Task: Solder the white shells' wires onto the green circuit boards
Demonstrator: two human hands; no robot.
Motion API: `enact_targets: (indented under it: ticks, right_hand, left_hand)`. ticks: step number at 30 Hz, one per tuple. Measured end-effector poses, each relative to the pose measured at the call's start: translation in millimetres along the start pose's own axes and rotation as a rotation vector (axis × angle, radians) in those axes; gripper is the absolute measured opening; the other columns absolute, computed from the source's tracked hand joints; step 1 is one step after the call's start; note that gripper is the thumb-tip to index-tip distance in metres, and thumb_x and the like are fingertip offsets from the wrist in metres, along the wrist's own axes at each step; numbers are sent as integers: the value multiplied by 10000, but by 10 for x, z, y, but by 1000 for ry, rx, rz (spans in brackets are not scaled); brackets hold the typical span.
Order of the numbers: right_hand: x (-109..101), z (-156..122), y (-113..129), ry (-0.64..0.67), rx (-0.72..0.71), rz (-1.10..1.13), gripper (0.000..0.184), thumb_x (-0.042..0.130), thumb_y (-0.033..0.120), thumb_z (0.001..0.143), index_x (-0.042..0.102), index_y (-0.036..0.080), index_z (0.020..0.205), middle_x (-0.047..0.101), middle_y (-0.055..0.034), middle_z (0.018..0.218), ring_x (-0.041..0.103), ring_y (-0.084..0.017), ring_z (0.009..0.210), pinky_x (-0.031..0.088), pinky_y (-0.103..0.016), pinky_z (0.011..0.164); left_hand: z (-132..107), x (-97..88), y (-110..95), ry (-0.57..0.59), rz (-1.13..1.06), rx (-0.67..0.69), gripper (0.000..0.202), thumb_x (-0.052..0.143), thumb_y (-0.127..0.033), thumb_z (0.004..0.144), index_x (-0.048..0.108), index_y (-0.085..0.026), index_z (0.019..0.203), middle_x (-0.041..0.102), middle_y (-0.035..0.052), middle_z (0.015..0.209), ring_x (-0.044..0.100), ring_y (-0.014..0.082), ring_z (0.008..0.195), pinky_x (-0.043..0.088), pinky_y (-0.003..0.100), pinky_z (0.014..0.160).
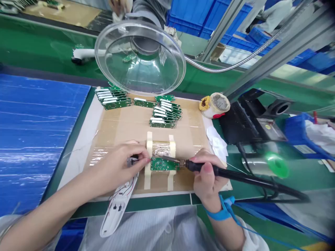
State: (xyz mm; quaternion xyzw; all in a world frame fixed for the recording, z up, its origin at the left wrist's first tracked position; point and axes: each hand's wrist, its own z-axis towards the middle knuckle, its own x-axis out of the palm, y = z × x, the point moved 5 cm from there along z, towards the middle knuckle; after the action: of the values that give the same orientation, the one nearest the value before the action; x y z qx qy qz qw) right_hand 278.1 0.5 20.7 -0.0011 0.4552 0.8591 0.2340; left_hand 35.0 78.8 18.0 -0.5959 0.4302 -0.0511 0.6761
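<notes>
A small green circuit board (163,164) lies between two tape strips on a cardboard work mat (123,125). My right hand (206,174) is closed round a black soldering iron (235,176), its tip resting on the board's upper right edge. My left hand (123,164) pinches something small, wires or a part I cannot make out, at the board's left edge. Thin red and black wires run from there to a white plastic housing (116,205) that hangs over the table's front edge. A blue wrist strap (222,211) circles my right wrist.
Fanned stacks of green boards (113,97) (164,113) lie at the mat's far side. A clear fume hood (140,57) on a flexible hose hangs above. Right: sponge holder (214,104), black soldering station (251,122), solder spool (269,165), blue bin (300,134). Blue sheet (34,129) at left.
</notes>
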Motion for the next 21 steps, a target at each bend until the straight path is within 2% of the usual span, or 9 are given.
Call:
enact_targets:
  ticks: [4, 8, 14, 21]
  right_hand:
    - [62, -17, 26, 88, -50, -41, 241, 580, 314, 1109, 762, 269, 956, 695, 2, 695, 620, -179, 592, 513, -346, 549]
    - [92, -19, 30, 154, -68, -48, 195, 600, 281, 1094, 768, 271, 995, 750, 0, 755, 641, -173, 622, 527, -343, 585]
    - [106, -10, 50, 200, -86, -70, 173, 615, 277, 1085, 763, 276, 995, 769, 1, 777, 646, -171, 626, 538, -350, 600]
    - [55, -23, 20, 98, -54, -30, 203, 595, 285, 1106, 761, 269, 991, 750, 9, 748, 635, -171, 613, 520, -354, 580]
  left_hand:
    - [29, 0, -27, 11, 35, 20, 324, 566, -382, 1069, 711, -249, 812, 704, 9, 816, 671, 192, 786, 494, 313, 716]
    - [45, 14, -18, 10, 55, 18, 309, 568, -366, 1058, 714, -252, 811, 709, 3, 819, 673, 193, 813, 490, 321, 748]
    - [44, 20, -38, -38, 100, 28, 286, 572, -354, 1026, 705, -240, 800, 673, 1, 785, 651, 179, 747, 471, 318, 704]
    - [46, 20, -27, -35, 95, 28, 279, 573, -350, 1025, 707, -242, 805, 683, -5, 796, 652, 177, 765, 461, 316, 713]
